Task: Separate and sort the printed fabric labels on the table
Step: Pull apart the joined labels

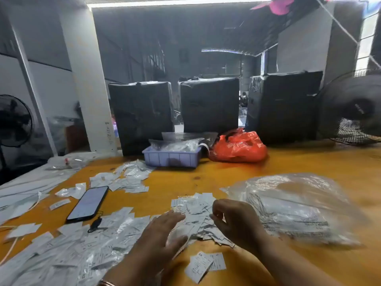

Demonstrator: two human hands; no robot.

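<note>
**Two hands over a heap of labels**

At lower centre of the frame, a loose pile of labels [198, 217] lies on the orange table [309, 162]. The left hand [162, 234] lies flat on the pile's left edge, fingers straight and spread, holding nothing. The right hand [233, 219] hovers at the pile's right side with fingers curled; the blur hides whether they pinch a label. More labels spread [68, 248] across the lower left, around a dark phone [88, 203]. A clear plastic bag [292, 205] sits at right. Further back stand a blue tray [172, 158] and a red bag [239, 147].
</note>
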